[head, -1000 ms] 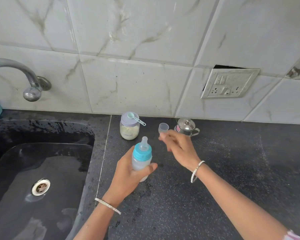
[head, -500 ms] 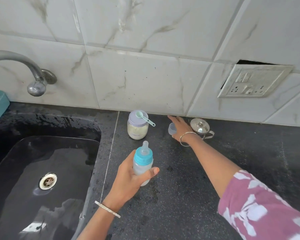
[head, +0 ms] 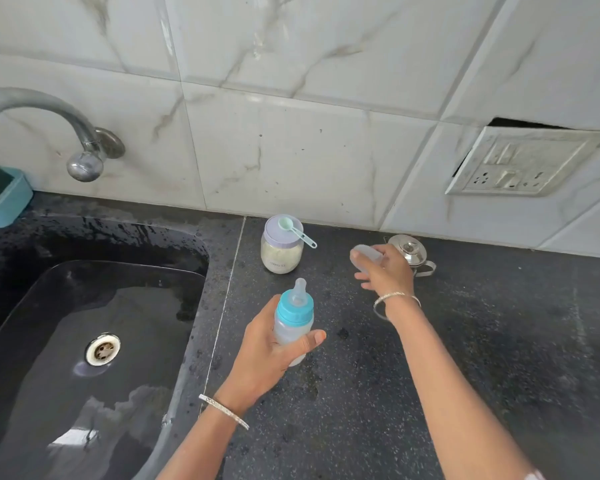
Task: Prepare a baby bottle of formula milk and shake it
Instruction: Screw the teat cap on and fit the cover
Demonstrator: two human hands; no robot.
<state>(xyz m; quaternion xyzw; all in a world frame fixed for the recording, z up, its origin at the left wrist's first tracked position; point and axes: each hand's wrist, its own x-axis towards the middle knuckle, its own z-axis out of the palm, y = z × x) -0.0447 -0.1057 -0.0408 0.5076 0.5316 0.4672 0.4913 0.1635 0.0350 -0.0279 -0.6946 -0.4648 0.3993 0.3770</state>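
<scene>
Now the left hand [head: 267, 355] has its grip curled round the baby bottle [head: 293, 327], teat up, just above the dark bench [head: 465, 358]. The right hand [head: 388, 273] pinches the clear cap [head: 362, 255], between the powder jar [head: 281, 252] and a steel pot [head: 411, 252]. A little scoop [head: 297, 231] lies on the jar's lid.

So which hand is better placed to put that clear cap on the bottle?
Right, most likely. The right hand holds the clear cap near the steel pot, while the left hand is busy gripping the baby bottle, whose teat stands uncovered.
</scene>
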